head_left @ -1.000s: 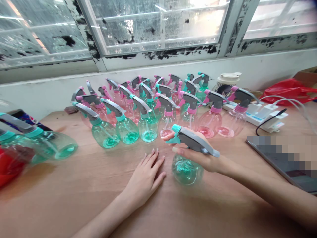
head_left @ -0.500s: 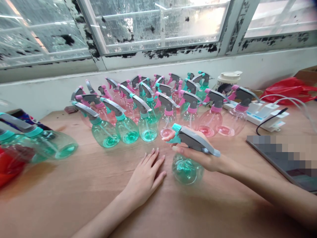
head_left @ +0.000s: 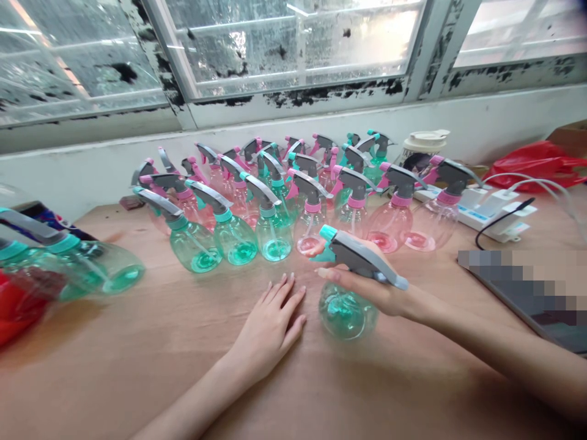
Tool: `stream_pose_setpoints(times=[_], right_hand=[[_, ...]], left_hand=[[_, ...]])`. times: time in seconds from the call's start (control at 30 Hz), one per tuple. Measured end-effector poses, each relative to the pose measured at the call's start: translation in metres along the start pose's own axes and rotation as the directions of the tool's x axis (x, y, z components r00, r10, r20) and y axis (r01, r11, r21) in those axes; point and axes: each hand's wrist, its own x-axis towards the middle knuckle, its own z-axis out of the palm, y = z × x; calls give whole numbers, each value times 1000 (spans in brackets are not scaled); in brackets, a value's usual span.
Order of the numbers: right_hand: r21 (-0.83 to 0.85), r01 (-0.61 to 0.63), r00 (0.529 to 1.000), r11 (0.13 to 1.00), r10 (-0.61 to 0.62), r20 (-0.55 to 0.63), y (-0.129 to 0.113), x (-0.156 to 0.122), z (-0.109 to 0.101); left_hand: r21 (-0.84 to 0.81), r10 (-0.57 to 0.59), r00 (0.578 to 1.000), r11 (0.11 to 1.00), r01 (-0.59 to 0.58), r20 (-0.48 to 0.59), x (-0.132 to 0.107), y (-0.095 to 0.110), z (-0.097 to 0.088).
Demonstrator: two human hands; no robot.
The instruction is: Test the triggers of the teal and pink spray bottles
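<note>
My right hand (head_left: 367, 284) is wrapped round the neck of a green spray bottle (head_left: 346, 311), beneath its grey and teal trigger head. The bottle is upright, its nozzle pointing left, and fingers hide its neck. My left hand (head_left: 270, 321) lies flat on the wooden table (head_left: 160, 366) with its fingers stretched out, a little left of that bottle and not touching it. Just beyond my hands stand rows of green and pink spray bottles; the nearest ones are a green bottle (head_left: 274, 238) and a pink bottle (head_left: 310, 229).
Two more green spray bottles (head_left: 105, 269) stand at the left beside a red bag (head_left: 18, 311). On the right are a power strip (head_left: 495, 214) with cables, a pixelated dark device (head_left: 513, 299), a lidded cup (head_left: 422, 150) and another red plastic bag (head_left: 536, 165). A window wall closes the back.
The trigger head of the held bottle has shifted very slightly, and the fingers of my right hand with it. My left hand stays flat in the same place.
</note>
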Motion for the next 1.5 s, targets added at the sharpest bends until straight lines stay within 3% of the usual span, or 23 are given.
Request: stream_pose_setpoints(times=[0.97,1.1,1.33,1.5], right_hand=[[55,11,1000,998,-12,19,1,-1,0],[21,9,1000,1000,-9,24,-3,1,0],[-112,154,988,982,-155,-2,-3,5,0],[-75,102,995,992,-102,6,-6,4,0]], left_hand=[[-10,-3,1000,1000,3,0,0,-2,4],[-26,-5,1000,1000,4,-10,-1,-2,4],[-48,-6,1000,999,5,-12,-1,-2,4],[-50,-13,1000,999,13,-5,-1,-2,3]])
